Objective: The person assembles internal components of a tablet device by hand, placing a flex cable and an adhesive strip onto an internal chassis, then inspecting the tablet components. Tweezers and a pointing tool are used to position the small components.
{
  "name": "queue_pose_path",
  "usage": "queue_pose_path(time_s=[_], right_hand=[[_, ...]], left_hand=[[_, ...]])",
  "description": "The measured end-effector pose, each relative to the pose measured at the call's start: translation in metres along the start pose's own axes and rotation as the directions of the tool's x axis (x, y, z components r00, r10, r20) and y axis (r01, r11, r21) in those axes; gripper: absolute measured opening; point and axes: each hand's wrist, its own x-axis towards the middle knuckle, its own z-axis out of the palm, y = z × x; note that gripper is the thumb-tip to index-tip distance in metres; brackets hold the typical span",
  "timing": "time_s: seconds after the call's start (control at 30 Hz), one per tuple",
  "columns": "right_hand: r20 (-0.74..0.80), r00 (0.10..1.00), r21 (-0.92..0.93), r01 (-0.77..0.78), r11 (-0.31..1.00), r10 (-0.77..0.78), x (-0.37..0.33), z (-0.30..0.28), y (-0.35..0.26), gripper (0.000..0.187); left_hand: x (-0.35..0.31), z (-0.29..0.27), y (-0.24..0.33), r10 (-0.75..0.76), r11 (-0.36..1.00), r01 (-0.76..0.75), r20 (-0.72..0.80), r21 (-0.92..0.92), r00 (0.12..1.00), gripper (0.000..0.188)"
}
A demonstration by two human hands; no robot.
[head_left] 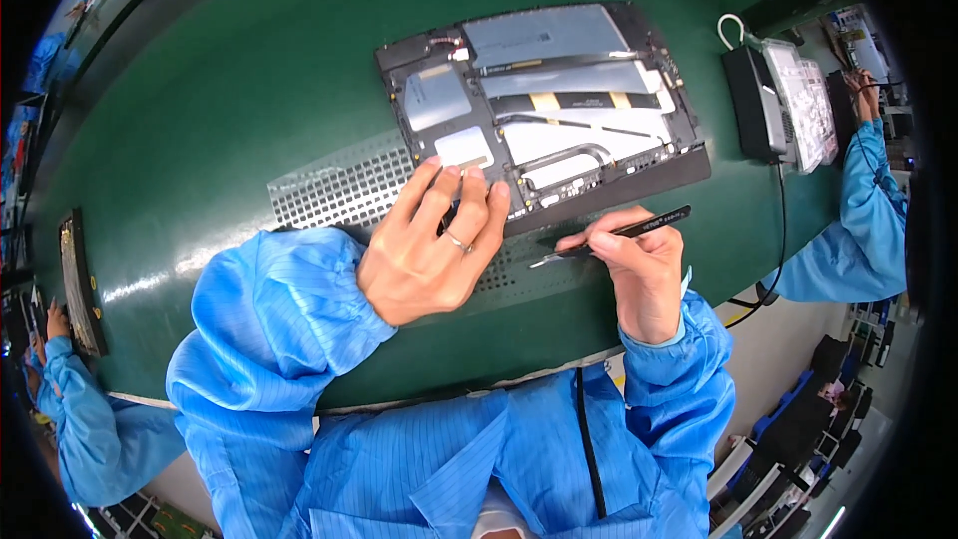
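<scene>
An opened flat electronic device [544, 100], dark-framed with silver panels, black strips and a row of small parts along its near edge, lies at the middle of the table. My left hand [429, 250], a ring on one finger, rests with its fingers stretched out on the near left corner of the device. Black tweezers [654, 224] are pinched in my right hand [644, 274], just in front of that device. Their tips point left, apart from the device. Under my left hand, partly hidden, is a clear sheet [334, 185] with rows of small black squares.
The green table [230, 90] carries a black box [753, 105] with a cable and a clear plastic case [798, 105] at the right. A long dark part [80, 279] lies at the left edge. Co-workers in blue sleeves [863, 210] sit on both sides.
</scene>
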Motion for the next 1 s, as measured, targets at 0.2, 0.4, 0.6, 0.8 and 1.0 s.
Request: queue_pose_path(time_s=[0.2,0.4,0.6,0.8,1.0], right_hand=[[0.009,0.946,-0.104,0.323,0.941,-0.324,-0.003,0.017,-0.042,0.008],[0.201,0.708,-0.168,0.706,0.688,-0.677,0.015,0.044,-0.068,0.01],[0.154,0.747,-0.208,0.664,0.718,-0.647,0.032,0.056,-0.071,0.008],[0.131,0.738,-0.212,0.673,0.709,-0.662,0.037,0.059,-0.071,0.009],[0.043,0.745,-0.242,0.654,0.716,-0.666,0.036,0.058,-0.073,0.01]], left_hand=[[0.033,-0.052,-0.015,-0.15,0.959,0.169,0.098,-0.228,0.984,0.048],[0.05,-0.075,-0.032,-0.32,0.853,0.342,0.123,-0.394,0.939,0.042],[0.052,-0.074,-0.034,-0.373,0.812,0.361,0.067,-0.458,0.925,0.041],[0.055,-0.072,-0.036,-0.391,0.801,0.366,0.048,-0.475,0.919,0.042],[0.052,-0.071,-0.037,-0.385,0.806,0.353,0.033,-0.475,0.922,0.041]])
